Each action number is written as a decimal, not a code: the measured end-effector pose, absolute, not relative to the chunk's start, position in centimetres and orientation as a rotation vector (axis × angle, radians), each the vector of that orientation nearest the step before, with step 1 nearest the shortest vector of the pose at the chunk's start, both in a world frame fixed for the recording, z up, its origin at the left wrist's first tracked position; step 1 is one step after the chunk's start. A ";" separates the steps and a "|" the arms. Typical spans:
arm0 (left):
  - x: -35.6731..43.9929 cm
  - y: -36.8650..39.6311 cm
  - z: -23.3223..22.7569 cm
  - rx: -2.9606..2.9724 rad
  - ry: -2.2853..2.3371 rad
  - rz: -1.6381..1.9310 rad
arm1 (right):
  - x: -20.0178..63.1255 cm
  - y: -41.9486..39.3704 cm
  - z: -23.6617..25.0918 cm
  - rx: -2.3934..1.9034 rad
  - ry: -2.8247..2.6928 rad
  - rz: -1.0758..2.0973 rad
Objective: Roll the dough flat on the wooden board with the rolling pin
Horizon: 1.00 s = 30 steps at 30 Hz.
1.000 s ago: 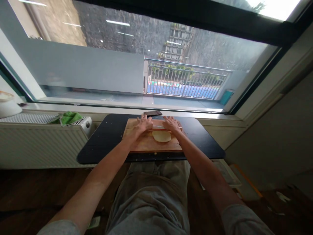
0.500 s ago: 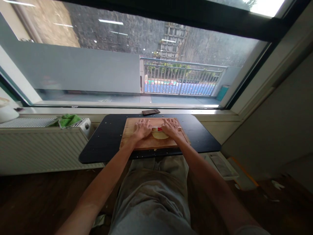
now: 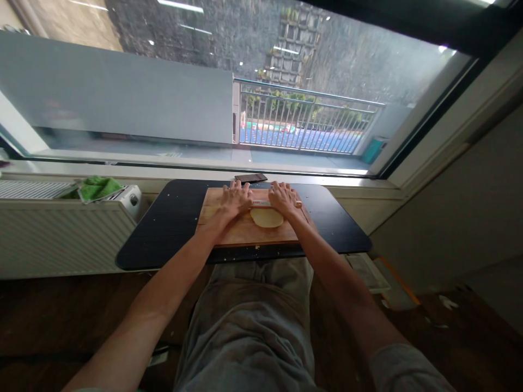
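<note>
A flat round of pale dough [image 3: 266,218] lies on a wooden board [image 3: 245,231] on a small black table [image 3: 171,228]. My left hand [image 3: 236,198] and my right hand [image 3: 283,197] press palms down on a rolling pin [image 3: 260,203], which lies across the far edge of the dough. The fingers of both hands are spread flat over the pin's ends. Most of the pin is hidden under my hands.
A dark phone [image 3: 250,178] lies at the table's far edge by the window sill. A white radiator [image 3: 53,228] with a green cloth [image 3: 96,188] on top stands to the left. Flat objects lie on the dark floor at right [image 3: 368,272].
My hands and the pin rolled toward me over the dough, then back away to its far edge. The camera view dipped and shifted slightly.
</note>
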<state>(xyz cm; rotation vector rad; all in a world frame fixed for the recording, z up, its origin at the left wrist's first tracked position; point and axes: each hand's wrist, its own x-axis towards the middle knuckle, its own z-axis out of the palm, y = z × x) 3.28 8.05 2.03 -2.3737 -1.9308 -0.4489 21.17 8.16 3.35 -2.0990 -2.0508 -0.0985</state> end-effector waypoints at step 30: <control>3.5 10.9 3.6 -2.432 -2.036 -0.308 | 21.7 12.3 3.3 -2.074 -2.077 0.044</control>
